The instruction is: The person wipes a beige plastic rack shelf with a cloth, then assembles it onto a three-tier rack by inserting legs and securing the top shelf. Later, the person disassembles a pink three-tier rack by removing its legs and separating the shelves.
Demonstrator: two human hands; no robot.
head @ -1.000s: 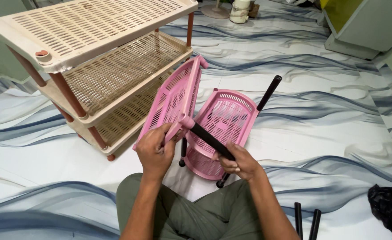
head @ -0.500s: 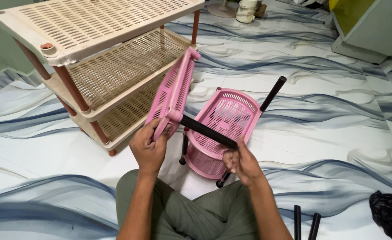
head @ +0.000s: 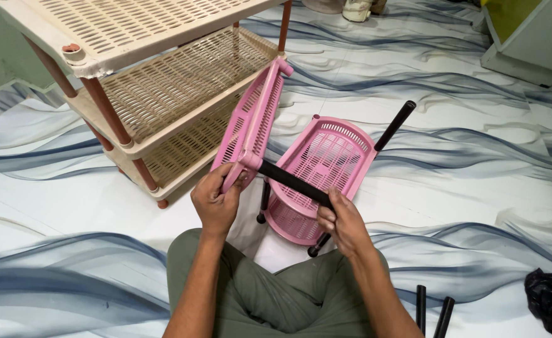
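The white floor (head: 476, 188) with blue wave pattern carries a beige shelf rack (head: 163, 94) at ten o'clock, a pink tray (head: 326, 169) at centre, and black tubes (head: 432, 313) at five o'clock.

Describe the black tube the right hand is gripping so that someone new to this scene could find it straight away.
Start at the beige shelf rack at upper left; a pink shelf panel leans against it. The black tube plugs into that panel's lower corner, with the right hand around its near end. The other black tubes stand in the pink tray or lie loose on the floor.
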